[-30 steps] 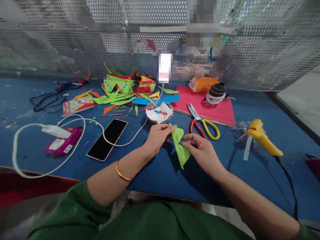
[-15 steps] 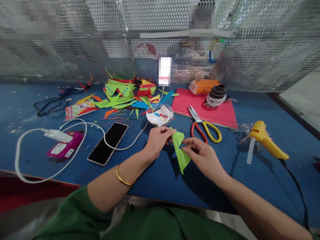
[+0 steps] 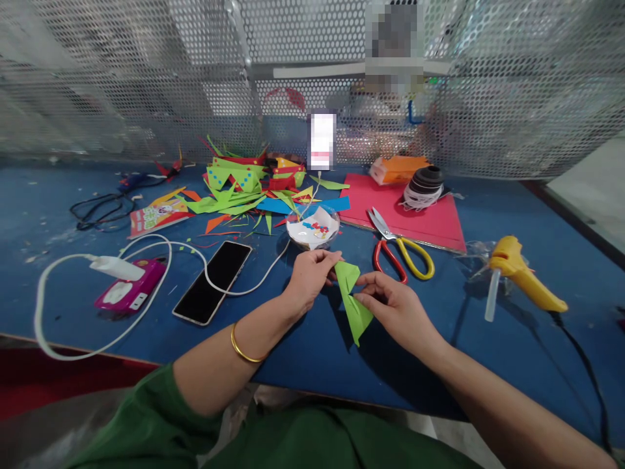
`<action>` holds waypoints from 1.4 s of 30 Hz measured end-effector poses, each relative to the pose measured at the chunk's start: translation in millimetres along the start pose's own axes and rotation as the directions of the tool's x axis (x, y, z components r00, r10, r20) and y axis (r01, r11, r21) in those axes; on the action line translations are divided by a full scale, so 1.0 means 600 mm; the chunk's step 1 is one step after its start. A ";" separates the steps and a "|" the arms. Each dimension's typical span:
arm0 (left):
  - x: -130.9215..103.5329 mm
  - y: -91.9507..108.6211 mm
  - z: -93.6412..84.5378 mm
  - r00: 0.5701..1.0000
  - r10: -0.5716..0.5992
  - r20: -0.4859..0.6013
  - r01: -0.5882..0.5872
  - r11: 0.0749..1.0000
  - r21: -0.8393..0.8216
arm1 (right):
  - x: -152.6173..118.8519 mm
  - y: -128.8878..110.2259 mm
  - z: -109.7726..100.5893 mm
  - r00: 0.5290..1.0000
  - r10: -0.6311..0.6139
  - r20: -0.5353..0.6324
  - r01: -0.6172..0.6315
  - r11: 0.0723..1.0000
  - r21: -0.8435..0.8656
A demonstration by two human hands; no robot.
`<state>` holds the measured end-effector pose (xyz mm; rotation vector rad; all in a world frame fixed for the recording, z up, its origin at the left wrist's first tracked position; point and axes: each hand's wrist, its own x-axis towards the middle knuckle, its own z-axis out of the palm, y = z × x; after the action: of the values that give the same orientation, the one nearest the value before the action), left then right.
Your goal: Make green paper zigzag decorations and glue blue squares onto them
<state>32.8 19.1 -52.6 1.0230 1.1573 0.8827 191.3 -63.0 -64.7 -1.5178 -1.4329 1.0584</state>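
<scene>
A folded piece of green paper, pointed at its lower end, is held above the table between my two hands. My left hand pinches its upper end between thumb and fingers. On the opposite edge, my right hand grips the paper near its notched middle with thumb and forefinger. Just beyond the hands stands a clear bowl lined with white paper, holding small red and blue bits. Scissors with one red and one yellow handle lie partly open close to my right hand.
Green paper pieces and scraps pile up at the back. A red sheet stack carries a thread spool. At right lies a yellow glue gun; at left, a phone, a purple power strip and white cable. Perforated metal stands behind.
Both hands keep hold of the green paper, with almost no movement. The whole view has shifted very slightly.
</scene>
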 end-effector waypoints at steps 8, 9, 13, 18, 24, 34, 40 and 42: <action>-0.011 0.005 0.002 0.998 -0.009 0.066 0.008 1.000 0.006 | 0.004 -0.003 -0.003 0.995 0.012 -0.099 -0.010 1.000 0.014; -0.011 0.006 0.002 0.998 -0.005 0.066 0.004 1.000 0.019 | 0.004 -0.004 -0.003 0.995 0.012 -0.101 -0.010 1.000 0.015; -0.009 0.006 0.002 1.000 0.019 0.017 -0.020 1.000 0.024 | 0.003 -0.005 -0.003 0.996 0.013 -0.089 -0.010 0.999 0.033; -0.007 0.007 0.004 1.000 0.005 -0.008 -0.005 1.000 0.012 | 0.004 -0.004 -0.004 0.996 0.020 -0.081 -0.017 0.999 0.039; -0.009 0.013 0.004 1.000 0.008 0.029 -0.009 1.000 0.027 | 0.007 -0.004 -0.008 0.995 0.039 -0.092 -0.032 0.997 0.069; -0.010 0.016 0.006 0.999 -0.020 0.028 0.020 1.000 0.023 | 0.012 -0.012 -0.007 0.993 0.102 -0.055 -0.088 0.973 0.212; -0.008 0.012 0.004 0.999 -0.030 0.033 0.031 1.000 -0.005 | 0.013 -0.007 -0.007 0.995 0.076 -0.068 -0.061 0.978 0.199; -0.008 0.010 0.003 0.998 -0.026 0.054 0.026 1.000 -0.009 | 0.014 -0.007 -0.009 0.995 0.073 -0.069 -0.058 0.979 0.193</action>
<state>33.5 16.3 -45.2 1.0156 1.1173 0.8346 194.9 -54.5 -59.6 -1.4585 -1.2008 1.1320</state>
